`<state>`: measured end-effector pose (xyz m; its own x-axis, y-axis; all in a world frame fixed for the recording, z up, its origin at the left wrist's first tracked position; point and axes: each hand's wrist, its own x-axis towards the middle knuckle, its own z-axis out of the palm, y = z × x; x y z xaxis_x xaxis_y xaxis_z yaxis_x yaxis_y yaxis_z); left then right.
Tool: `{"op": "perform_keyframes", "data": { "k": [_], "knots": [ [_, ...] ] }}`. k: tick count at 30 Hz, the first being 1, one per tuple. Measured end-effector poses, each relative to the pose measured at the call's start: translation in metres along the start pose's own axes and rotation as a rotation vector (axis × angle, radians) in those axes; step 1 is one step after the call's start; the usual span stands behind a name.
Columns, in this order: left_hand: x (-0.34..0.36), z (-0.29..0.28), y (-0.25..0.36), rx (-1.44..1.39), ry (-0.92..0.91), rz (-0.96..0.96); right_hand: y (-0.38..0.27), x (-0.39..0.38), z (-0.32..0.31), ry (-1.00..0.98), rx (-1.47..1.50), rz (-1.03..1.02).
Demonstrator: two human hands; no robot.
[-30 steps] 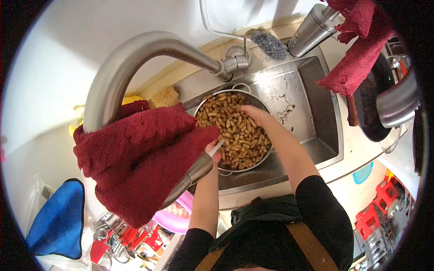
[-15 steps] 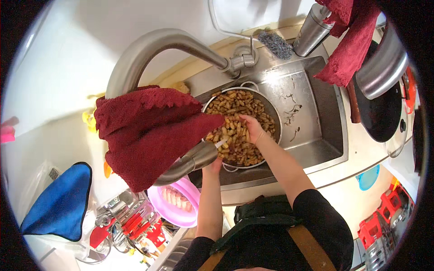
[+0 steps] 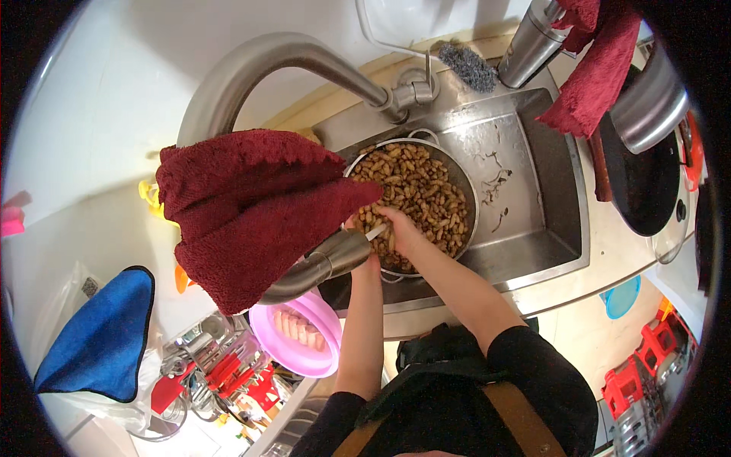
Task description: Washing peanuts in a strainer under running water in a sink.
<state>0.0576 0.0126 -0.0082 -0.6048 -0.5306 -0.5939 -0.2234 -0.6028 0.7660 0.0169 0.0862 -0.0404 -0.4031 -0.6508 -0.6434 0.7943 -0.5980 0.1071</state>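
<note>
Small brown oval, ridged pieces (image 3: 422, 186), perhaps pupae, fill a round metal pot (image 3: 473, 199) with loop handles in the sink. A thin stream runs from the curved faucet (image 3: 350, 251) into its near left side. My right hand (image 3: 401, 231) is curled at that stream, with some pieces against its palm. Close beside it, my left hand (image 3: 368, 265) reaches in from below; the faucet's end hides most of its fingers. A dark red towel (image 3: 251, 206) is draped over the faucet and covers part of the pot's left side.
Dark scraps (image 3: 499, 186) lie on the sink (image 3: 525, 152) floor. A pink basin (image 3: 331, 335) holding pale slices stands left of my left forearm. A steel canister (image 3: 528, 49) and grey scrubber (image 3: 466, 67) sit behind the sink; a black pan (image 3: 647, 183) is right.
My right hand has moved left and nearer to me, closing in on my left hand by the stream. The pieces it was lifting have dropped lower. The view has shifted slightly.
</note>
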Motion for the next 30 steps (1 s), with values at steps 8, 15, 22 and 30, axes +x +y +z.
{"op": "perform_keyframes", "data": {
  "k": [8, 15, 22, 30],
  "knots": [
    [0.001, 0.015, -0.008, -0.349, -0.296, -0.216, 0.005, -0.03, 0.033, 0.313, -1.412, -0.821],
    [0.001, 0.021, -0.016, -0.229, -0.094, -0.21, 0.026, -0.051, 0.029, 0.217, -1.624, -0.875],
    [0.003, 0.008, -0.019, -0.321, -0.253, -0.247, 0.03, -0.035, 0.014, 0.231, -1.674, -1.004],
    [0.022, -0.026, -0.032, -0.101, -0.358, 0.049, 0.048, -0.021, 0.019, 0.357, -1.73, -0.967]
  ]
}}
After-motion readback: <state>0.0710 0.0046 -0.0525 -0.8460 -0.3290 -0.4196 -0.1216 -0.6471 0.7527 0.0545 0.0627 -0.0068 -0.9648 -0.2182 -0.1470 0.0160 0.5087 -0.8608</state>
